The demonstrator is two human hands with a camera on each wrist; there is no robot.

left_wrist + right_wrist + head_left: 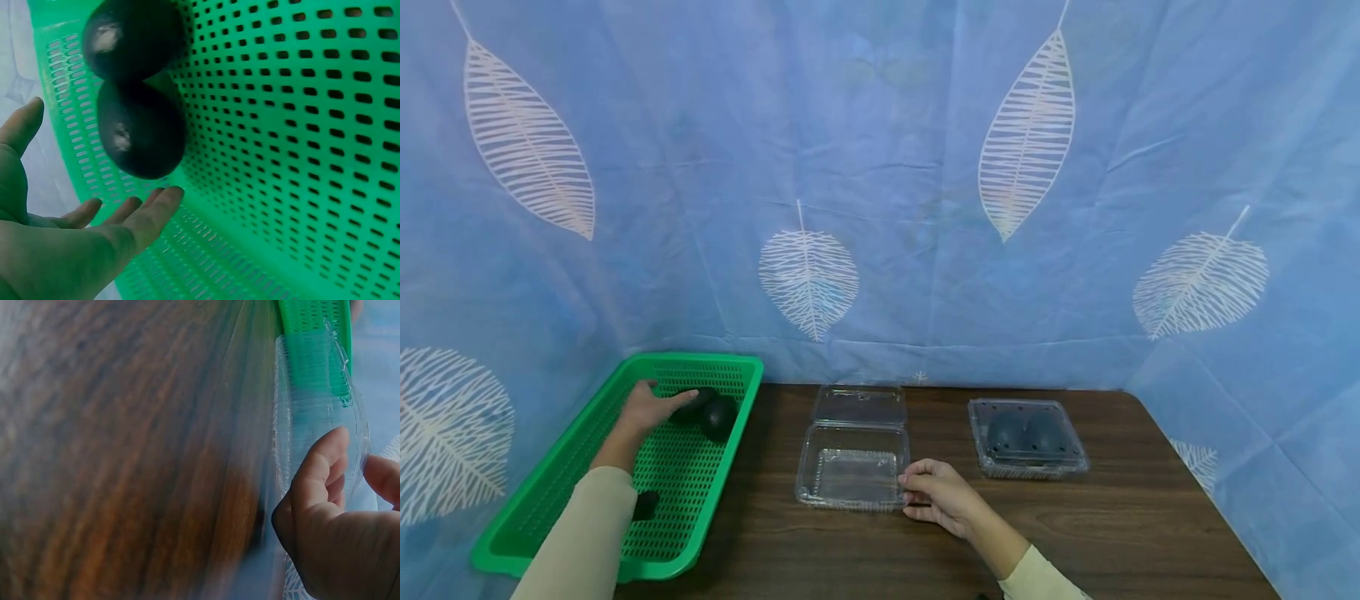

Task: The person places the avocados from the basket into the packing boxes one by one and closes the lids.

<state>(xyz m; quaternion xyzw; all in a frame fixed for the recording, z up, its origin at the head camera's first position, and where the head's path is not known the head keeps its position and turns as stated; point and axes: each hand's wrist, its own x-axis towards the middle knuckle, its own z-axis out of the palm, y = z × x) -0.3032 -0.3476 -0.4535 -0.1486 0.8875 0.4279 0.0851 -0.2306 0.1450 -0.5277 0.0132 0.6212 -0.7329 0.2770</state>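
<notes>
Inside the green plastic basket (700, 533), my left hand (653, 410) reaches toward two dark, smooth, egg-shaped fruits (718, 419) that look like avocados. In the left wrist view the hand (87, 240) has its thumb and fingers spread, with fingertips close to the nearer fruit (142, 134) and nothing in its grasp. My right hand (946, 498) pinches the right rim of a clear plastic clamshell container (808, 467), whose lid (859, 407) lies folded back behind it. Thumb and fingers stand on either side of that container's wall (300, 394) in the right wrist view.
At the right of the brown wooden table (1135, 500) stands a closed clear clamshell (1030, 437) with two dark fruits inside. Another dark thing (645, 505) lies in the basket, partly hidden by the left sleeve. A blue leaf-patterned cloth (895, 250) hangs behind.
</notes>
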